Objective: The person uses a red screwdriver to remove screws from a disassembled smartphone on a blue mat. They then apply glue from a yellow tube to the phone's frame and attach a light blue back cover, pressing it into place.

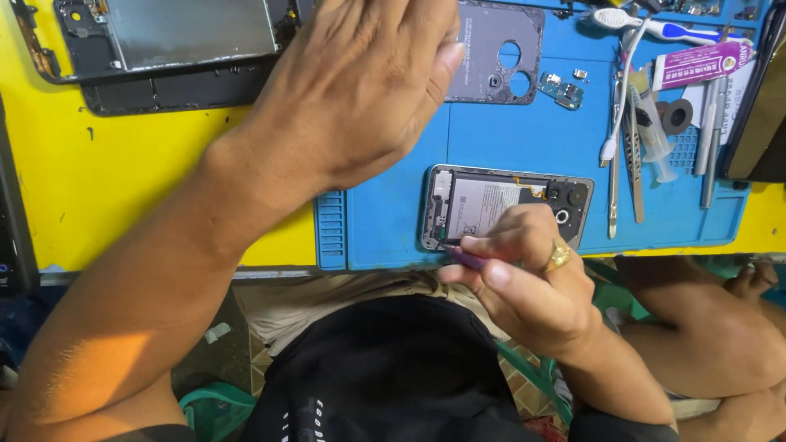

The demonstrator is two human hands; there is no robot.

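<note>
We are working a thin purple tool (465, 259) into the opened phone (491, 205), which is lying back-off on the blue mat (524, 139) near the front edge of the yellow bench (106, 180). Our right hand (524, 282) is pinching the tool between thumb and fingertips, a narrow, closed grip, with its tip sitting at the phone's lower left corner, beside the battery (483, 206). We are judging this to be a prying or probing step at that bottom edge; any further move there is calling for a shallow angle and light pressure, so the tip is not slipping across the board or into the battery.

Our left hand (360, 90) is reaching across above the mat, well apart from the phone, its fingers loosely curled; they are blocked from us by the back of the hand, so we cannot tell whether it is holding anything. Beyond it, a grey back cover (499, 57) and a small circuit board (562, 90) are lying on the mat, with tweezers (632, 164) and a syringe (655, 139) off to the right.
</note>
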